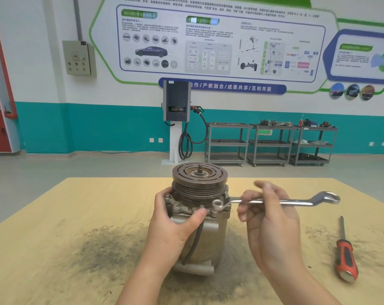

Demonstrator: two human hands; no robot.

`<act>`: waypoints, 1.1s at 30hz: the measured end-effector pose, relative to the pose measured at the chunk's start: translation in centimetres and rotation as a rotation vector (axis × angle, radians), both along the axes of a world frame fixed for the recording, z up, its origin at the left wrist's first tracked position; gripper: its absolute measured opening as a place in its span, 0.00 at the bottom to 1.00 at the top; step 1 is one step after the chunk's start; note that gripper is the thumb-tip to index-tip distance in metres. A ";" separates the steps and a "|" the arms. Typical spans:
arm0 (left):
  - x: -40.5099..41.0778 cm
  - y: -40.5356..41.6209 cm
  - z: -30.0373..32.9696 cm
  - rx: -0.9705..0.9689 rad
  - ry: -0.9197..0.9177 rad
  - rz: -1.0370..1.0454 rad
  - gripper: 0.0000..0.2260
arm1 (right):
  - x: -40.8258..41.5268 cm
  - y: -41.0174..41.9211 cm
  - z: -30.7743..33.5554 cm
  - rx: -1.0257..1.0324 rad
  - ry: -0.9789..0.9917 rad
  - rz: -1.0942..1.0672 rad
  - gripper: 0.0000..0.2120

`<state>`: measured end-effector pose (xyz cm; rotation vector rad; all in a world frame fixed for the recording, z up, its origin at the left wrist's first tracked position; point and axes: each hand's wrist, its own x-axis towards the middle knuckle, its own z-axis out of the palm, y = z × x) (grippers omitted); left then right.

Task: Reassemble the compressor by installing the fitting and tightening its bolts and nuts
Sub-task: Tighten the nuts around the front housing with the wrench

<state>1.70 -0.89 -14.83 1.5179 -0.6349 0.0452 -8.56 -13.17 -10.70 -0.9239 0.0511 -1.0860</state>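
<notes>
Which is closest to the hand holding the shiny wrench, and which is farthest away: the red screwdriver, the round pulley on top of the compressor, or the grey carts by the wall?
From the right hand:
1. Pulley, on top of the compressor, just left of the hand.
2. Red screwdriver, lying on the table to the right.
3. Grey carts, far back against the teal wall.

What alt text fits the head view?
A left hand steadies an upright compressor on a wooden table while the right hand holds a ring wrench at its top bolts. A red-handled screwdriver lies at right.
</notes>
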 end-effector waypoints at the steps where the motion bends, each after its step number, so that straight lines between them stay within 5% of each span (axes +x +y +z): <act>1: -0.4 -0.1 0.1 0.014 -0.017 0.059 0.35 | -0.1 -0.6 0.5 0.022 -0.005 -0.028 0.07; 3: -1.7 -0.7 0.4 0.065 -0.076 0.232 0.50 | 0.1 -2.1 1.2 0.076 0.019 -0.052 0.06; 7: -4.5 -2.5 1.0 0.244 -0.179 0.418 0.60 | 0.7 -3.7 0.9 0.083 0.124 0.014 0.06; 15: -2.5 -2.9 0.3 0.265 -0.087 0.359 0.56 | 1.7 -5.2 1.8 0.073 0.260 0.279 0.02; 19: 0.5 -0.7 0.4 0.230 -0.023 0.123 0.52 | 1.0 -2.9 0.2 0.041 0.148 0.220 0.02; 22: 0.7 -0.1 0.4 0.156 -0.019 0.041 0.50 | -0.4 0.4 -2.4 -0.240 -0.024 -0.064 0.04; 26: 0.4 -0.3 0.1 0.149 0.000 0.039 0.53 | -0.5 3.2 -3.6 -0.855 0.153 -0.354 0.06; 30: 0.3 -0.7 0.1 0.099 0.016 0.029 0.53 | 0.1 4.1 -2.7 -1.079 0.128 -0.565 0.09; 33: 0.2 -0.9 0.0 0.073 0.014 0.056 0.55 | -0.4 3.4 -1.6 -1.040 0.013 -0.530 0.07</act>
